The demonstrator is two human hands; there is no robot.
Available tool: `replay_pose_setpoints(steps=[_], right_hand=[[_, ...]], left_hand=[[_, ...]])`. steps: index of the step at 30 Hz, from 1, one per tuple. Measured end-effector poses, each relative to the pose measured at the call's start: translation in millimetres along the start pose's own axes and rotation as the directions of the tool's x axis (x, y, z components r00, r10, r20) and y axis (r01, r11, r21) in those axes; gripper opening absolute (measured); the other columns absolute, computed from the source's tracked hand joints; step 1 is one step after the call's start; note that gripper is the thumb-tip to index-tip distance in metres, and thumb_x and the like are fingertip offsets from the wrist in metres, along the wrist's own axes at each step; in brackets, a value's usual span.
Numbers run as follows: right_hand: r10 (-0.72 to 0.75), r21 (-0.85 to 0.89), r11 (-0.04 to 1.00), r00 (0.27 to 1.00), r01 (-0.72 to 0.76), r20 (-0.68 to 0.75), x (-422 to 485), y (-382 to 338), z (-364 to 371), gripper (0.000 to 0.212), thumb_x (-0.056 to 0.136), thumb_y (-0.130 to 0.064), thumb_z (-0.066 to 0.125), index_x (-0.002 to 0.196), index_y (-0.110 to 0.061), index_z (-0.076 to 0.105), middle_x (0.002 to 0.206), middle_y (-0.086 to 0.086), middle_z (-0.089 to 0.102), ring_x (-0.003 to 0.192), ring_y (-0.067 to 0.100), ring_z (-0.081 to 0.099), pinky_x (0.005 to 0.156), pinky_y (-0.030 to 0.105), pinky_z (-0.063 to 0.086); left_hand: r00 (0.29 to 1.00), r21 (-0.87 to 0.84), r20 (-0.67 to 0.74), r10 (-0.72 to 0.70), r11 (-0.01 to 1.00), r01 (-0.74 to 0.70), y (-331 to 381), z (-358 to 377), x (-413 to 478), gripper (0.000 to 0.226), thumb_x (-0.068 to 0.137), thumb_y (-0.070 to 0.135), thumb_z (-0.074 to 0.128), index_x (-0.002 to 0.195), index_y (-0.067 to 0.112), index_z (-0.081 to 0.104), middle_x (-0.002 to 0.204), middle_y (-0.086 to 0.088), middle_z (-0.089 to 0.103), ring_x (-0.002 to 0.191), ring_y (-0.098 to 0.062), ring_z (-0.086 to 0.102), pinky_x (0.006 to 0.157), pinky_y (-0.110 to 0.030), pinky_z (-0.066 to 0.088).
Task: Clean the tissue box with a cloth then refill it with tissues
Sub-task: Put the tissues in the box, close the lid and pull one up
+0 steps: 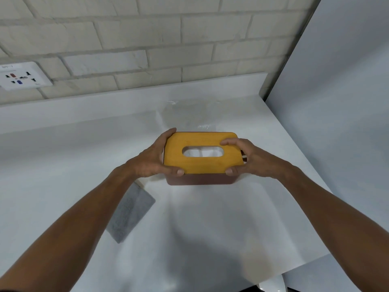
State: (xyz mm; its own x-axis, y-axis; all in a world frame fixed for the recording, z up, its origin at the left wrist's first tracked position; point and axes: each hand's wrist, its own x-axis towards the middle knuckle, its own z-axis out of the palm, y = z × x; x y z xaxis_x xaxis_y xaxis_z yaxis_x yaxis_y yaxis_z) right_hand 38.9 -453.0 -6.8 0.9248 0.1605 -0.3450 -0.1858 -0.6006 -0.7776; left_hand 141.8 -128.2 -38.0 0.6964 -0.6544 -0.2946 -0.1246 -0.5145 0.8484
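A tissue box with a brown body and a yellow wooden lid stands on the white counter. The lid has an oval slot, and white tissue shows through it. My left hand grips the lid's left end and my right hand grips its right end, thumbs on the near edge. A grey cloth lies flat on the counter to the near left, partly under my left forearm.
A clear plastic wrapper lies behind the box near the brick wall. A wall socket is at the far left. A white panel bounds the counter on the right. The counter's front edge runs at the lower right.
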Motion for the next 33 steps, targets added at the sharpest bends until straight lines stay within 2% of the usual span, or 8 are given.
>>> replay_pose_setpoints(steps=[3, 9, 15, 21, 24, 26, 29, 33], right_hand=[[0.055, 0.072, 0.996, 0.998, -0.058, 0.041, 2.8, 1.2, 0.0, 0.086, 0.072, -0.033, 0.087, 0.133, -0.048, 0.028, 0.140, -0.006, 0.030, 0.124, 0.020, 0.046, 0.095, 0.035, 0.051], [0.105, 0.080, 0.991, 0.994, -0.108, 0.040, 0.6, -1.6, -1.4, 0.092, 0.072, -0.033, 0.087, 0.135, -0.043, 0.020, 0.138, -0.004, 0.035, 0.120, 0.020, 0.052, 0.102, 0.043, 0.049], [0.135, 0.050, 0.989, 0.983, -0.142, 0.128, -1.3, 0.0, -11.8, 0.129, 0.068, -0.030, 0.091, 0.149, -0.054, -0.007, 0.161, -0.013, 0.015, 0.127, 0.020, 0.053, 0.114, 0.048, 0.036], [0.122, -0.208, 0.973, 0.988, -0.100, 0.099, -4.3, -15.0, -12.1, 0.127, 0.073, -0.037, 0.087, 0.151, -0.048, -0.012, 0.159, -0.007, 0.020, 0.127, 0.021, 0.050, 0.101, 0.033, 0.040], [0.029, -0.471, 0.878, 0.993, -0.081, -0.118, -6.9, -38.7, -8.1, 0.104, 0.070, -0.062, 0.078, 0.151, -0.048, 0.014, 0.152, -0.002, 0.028, 0.135, 0.022, 0.037, 0.103, 0.041, 0.041], [-0.164, -0.600, 0.799, 0.941, -0.050, -0.297, -6.2, -61.5, 2.4, 0.059, 0.079, -0.067, 0.064, 0.132, -0.049, 0.046, 0.133, -0.007, 0.045, 0.124, 0.017, 0.044, 0.094, 0.037, 0.044], [-0.107, -0.481, 0.876, 0.985, 0.028, -0.138, 0.3, -92.7, 19.6, 0.024, 0.092, -0.061, 0.046, 0.108, -0.051, 0.061, 0.102, -0.022, 0.063, 0.097, 0.005, 0.056, 0.086, 0.035, 0.049], [0.068, -0.525, 0.851, 0.993, -0.005, 0.101, 19.9, -115.7, 26.8, 0.028, 0.094, -0.055, 0.042, 0.114, -0.056, 0.062, 0.115, -0.021, 0.065, 0.099, 0.008, 0.056, 0.089, 0.035, 0.047]], left_hand=[[0.998, -0.113, 0.056, -0.010, 0.993, 0.017, -3.5, 3.5, -1.5, 0.136, 0.072, 0.029, 0.094, 0.160, 0.047, -0.008, 0.153, 0.022, 0.022, 0.144, -0.009, 0.033, 0.100, -0.018, 0.049], [0.997, -0.081, 0.077, -0.020, 0.996, 0.026, 4.4, 1.3, -1.8, 0.133, 0.078, 0.030, 0.088, 0.161, 0.042, -0.015, 0.158, 0.020, 0.015, 0.144, -0.008, 0.030, 0.092, -0.005, 0.045], [0.993, 0.005, 0.096, -0.066, 0.998, 0.066, 8.1, -6.6, -7.2, 0.132, 0.076, 0.038, 0.088, 0.161, 0.044, -0.013, 0.167, 0.017, 0.012, 0.148, -0.004, 0.020, 0.113, -0.024, 0.027], [0.992, 0.198, 0.100, -0.076, 0.979, 0.055, 14.7, -11.0, -6.8, 0.134, 0.075, 0.053, 0.085, 0.161, 0.044, -0.018, 0.170, 0.015, 0.009, 0.155, -0.010, 0.016, 0.118, -0.026, 0.022], [0.989, 0.227, 0.113, -0.093, 0.972, 0.065, 21.0, -10.4, -6.3, 0.142, 0.069, 0.056, 0.090, 0.160, 0.044, -0.018, 0.171, 0.014, 0.007, 0.155, -0.013, 0.016, 0.121, -0.032, 0.024], [0.991, 0.253, 0.103, -0.085, 0.966, 0.057, 24.9, -6.9, -7.1, 0.145, 0.062, 0.070, 0.087, 0.160, 0.046, -0.017, 0.171, 0.013, 0.007, 0.156, -0.017, 0.017, 0.123, -0.038, 0.028], [0.997, 0.366, 0.051, -0.053, 0.930, 0.031, 27.3, -0.9, -6.3, 0.140, 0.058, 0.084, 0.076, 0.158, 0.052, -0.017, 0.171, 0.012, 0.009, 0.155, -0.020, 0.021, 0.121, -0.044, 0.032], [0.998, 0.484, 0.016, -0.060, 0.874, 0.045, 27.1, -0.7, -5.0, 0.139, 0.060, 0.086, 0.075, 0.157, 0.052, -0.019, 0.172, 0.007, 0.013, 0.154, -0.024, 0.026, 0.119, -0.049, 0.034]])
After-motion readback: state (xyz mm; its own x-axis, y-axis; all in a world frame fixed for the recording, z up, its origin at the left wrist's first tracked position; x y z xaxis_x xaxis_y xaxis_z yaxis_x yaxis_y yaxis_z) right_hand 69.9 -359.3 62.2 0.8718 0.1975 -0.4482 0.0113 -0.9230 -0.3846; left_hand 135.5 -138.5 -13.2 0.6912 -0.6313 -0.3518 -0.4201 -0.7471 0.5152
